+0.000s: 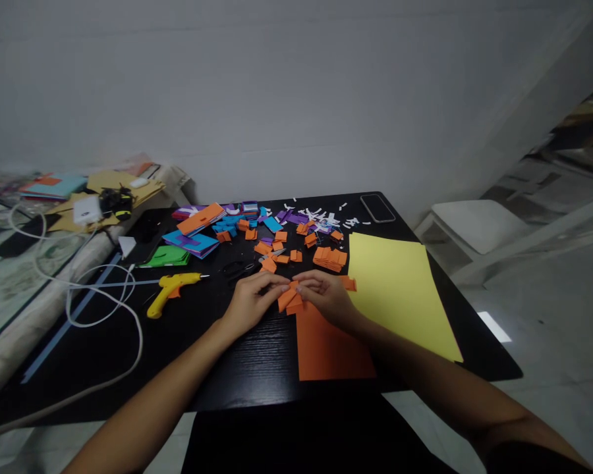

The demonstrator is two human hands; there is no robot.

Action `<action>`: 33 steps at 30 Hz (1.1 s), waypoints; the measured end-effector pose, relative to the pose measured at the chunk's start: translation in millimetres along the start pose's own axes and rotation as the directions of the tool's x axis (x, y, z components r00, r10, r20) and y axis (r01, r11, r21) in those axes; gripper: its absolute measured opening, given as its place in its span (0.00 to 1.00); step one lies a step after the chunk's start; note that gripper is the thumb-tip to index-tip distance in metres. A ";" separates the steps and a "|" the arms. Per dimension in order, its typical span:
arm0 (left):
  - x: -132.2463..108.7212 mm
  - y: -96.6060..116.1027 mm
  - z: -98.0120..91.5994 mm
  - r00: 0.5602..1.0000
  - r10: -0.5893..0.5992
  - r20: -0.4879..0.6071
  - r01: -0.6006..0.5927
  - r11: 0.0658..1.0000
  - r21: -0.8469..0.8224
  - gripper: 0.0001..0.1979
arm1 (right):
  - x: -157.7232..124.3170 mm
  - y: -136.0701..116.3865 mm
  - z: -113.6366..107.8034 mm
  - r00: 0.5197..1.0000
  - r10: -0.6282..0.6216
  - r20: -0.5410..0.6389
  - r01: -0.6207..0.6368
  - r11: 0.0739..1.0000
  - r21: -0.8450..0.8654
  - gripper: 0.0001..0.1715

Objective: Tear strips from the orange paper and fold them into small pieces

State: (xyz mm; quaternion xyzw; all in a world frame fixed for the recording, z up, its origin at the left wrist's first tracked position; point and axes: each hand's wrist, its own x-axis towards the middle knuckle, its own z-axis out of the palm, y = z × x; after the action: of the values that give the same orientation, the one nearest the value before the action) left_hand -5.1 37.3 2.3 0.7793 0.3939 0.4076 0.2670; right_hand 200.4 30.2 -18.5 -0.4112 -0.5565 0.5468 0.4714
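Note:
Between my two hands is a small folded orange paper piece (290, 299), pinched at its upper edge. My left hand (252, 297) has its fingers closed on the left side of the piece. From the right, my right hand (329, 296) grips it with thumb and fingers, over an orange sheet (333, 352) lying flat on the black table. Just beyond the hands lie scissors (277, 253), partly covered by orange pieces, and dark-handled pliers (237, 268). A stack of orange paper pieces (330, 258) sits beyond my right hand.
A yellow glue gun (172, 289) lies left of my hands, near a looping white cable (141, 336). Yellow sheets (400, 289) are at right, a phone (377, 208) behind. Folded coloured papers (192, 240) and white scraps (321, 217) cover the back. A white chair (479, 224) stands right.

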 end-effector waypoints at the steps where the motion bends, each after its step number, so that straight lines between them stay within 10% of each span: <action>1: -0.1 -0.3 0.1 1.000 -0.002 0.003 0.002 1.000 0.001 0.07 | -0.1 -0.4 0.0 1.000 -0.001 -0.002 0.001 1.000 0.000 0.16; 33: 6.1 -0.3 -11.2 0.996 0.023 0.085 -0.026 0.999 0.036 0.11 | 1.2 3.2 0.6 0.998 -0.057 -0.032 0.056 0.998 -0.028 0.14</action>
State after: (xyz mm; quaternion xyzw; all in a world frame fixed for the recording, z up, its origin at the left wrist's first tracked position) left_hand -12.5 43.6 10.6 0.8055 0.3803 0.3702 0.2638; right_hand 199.3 31.4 -21.6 -0.4105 -0.5676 0.5189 0.4900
